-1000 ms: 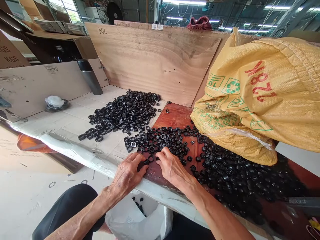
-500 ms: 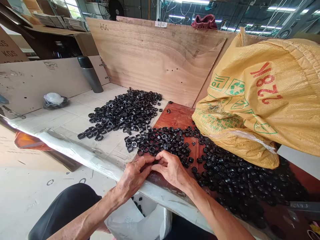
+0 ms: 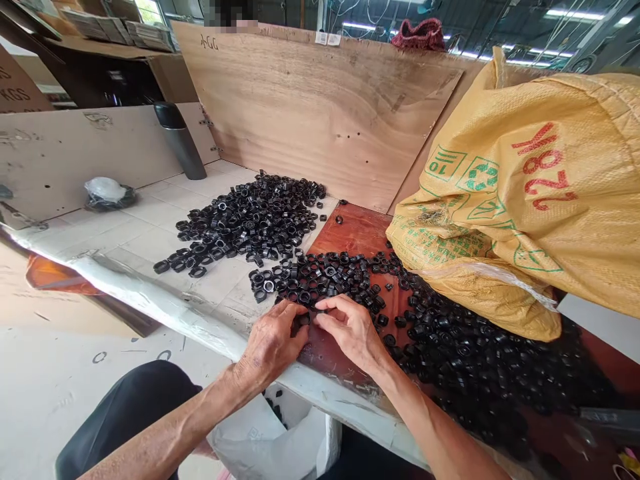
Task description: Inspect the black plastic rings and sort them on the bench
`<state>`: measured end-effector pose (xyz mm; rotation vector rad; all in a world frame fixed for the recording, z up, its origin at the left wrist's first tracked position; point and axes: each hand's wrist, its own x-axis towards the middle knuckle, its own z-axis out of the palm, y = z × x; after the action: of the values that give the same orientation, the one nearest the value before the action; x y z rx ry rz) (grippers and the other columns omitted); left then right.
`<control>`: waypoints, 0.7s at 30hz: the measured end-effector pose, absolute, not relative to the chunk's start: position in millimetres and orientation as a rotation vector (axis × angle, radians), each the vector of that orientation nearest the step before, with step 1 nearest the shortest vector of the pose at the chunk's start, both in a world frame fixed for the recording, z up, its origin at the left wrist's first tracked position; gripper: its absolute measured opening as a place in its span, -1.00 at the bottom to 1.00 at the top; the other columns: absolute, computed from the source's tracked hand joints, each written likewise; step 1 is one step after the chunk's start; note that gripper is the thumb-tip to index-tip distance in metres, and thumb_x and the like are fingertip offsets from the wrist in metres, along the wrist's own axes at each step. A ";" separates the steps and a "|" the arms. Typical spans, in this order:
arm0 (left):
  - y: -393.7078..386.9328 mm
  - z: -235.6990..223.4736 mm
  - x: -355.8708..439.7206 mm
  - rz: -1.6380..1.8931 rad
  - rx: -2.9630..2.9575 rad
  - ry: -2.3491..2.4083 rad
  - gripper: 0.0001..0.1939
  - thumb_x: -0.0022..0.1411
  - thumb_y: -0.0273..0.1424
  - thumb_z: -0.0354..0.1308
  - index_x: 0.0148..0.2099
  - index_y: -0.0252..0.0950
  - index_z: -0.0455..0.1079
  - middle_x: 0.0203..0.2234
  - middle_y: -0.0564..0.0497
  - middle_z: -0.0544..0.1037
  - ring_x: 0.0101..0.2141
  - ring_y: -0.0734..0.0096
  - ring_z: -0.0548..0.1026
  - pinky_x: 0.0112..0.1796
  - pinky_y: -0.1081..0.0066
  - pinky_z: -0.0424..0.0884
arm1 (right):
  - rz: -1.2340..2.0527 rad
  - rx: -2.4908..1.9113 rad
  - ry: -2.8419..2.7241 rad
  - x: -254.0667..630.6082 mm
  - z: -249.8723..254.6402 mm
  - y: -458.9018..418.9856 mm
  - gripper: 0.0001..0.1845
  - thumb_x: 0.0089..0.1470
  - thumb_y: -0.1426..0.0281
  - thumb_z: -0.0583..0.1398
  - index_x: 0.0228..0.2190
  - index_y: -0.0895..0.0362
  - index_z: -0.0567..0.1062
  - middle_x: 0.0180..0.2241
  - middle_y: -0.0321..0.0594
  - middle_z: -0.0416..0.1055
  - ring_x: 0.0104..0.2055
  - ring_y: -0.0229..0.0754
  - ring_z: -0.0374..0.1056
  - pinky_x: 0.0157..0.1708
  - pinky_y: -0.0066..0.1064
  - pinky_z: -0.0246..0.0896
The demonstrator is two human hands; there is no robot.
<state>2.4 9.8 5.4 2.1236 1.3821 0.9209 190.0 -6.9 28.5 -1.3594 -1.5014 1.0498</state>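
Note:
Near the table's front edge, my left hand [image 3: 274,339] pinches a small black plastic ring [image 3: 303,319] between thumb and fingers. Just to its right, my right hand [image 3: 351,330] has its thumb and forefinger apart, with nothing visible between them. Its fingertips come close to the ring without clearly touching it. Right behind both hands lies a cluster of black rings [image 3: 330,272] on the red-brown board [image 3: 327,235]. A larger heap of similar rings [image 3: 250,220] sits farther back on the pale tabletop.
Small black parts [image 3: 470,347] spread across the right side beneath a bulging yellow woven sack [image 3: 500,187]. Plywood panels [image 3: 320,113] wall the back. A dark flask [image 3: 181,141] stands at the back left. Below the edge hangs a white bag [image 3: 265,443] with some black pieces.
My hands have drawn slightly apart. The right thumb and forefinger have parted, and a black ring now shows in my left fingers. A person's blurred head has appeared behind the panel.

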 end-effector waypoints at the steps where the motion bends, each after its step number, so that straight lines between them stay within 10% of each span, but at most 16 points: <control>1: 7.8 5.9 2.1 0.937 2.109 1.384 -0.76 0.15 -0.48 0.21 -0.11 -0.18 0.47 -0.30 -0.01 0.62 -0.26 0.17 0.63 -0.21 0.23 0.55 | 1.096 -1.343 -1.455 189.4 28.6 -6.9 -0.74 0.11 0.37 0.27 -0.13 0.10 0.58 -0.17 -0.18 0.53 -0.20 -0.16 0.48 -0.20 -0.38 0.40; 10: -3.3 3.9 -0.5 1.095 1.792 1.212 -0.68 0.22 -0.43 0.19 0.00 -0.15 0.25 -0.21 0.04 0.65 -0.26 0.36 0.69 -0.22 0.35 0.65 | 1.076 -1.265 -1.584 186.6 26.2 -10.3 -0.83 0.17 0.38 0.29 -0.17 0.06 0.59 -0.21 -0.26 0.54 -0.28 -0.22 0.46 -0.25 -0.43 0.37; 21: 1.8 7.9 -12.4 1.193 1.850 0.997 -0.80 0.29 -0.47 0.23 -0.05 -0.16 0.51 -0.10 -0.05 0.63 -0.08 0.27 0.63 -0.06 0.27 0.59 | 0.977 -1.174 -1.647 187.6 29.7 -9.1 -0.83 0.20 0.41 0.29 -0.15 0.04 0.62 -0.16 -0.21 0.52 -0.19 -0.18 0.46 -0.18 -0.40 0.41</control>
<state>-12.4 1.8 7.9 1.8497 0.9969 1.1929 187.6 -9.1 29.7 -1.1741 -1.6473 0.9768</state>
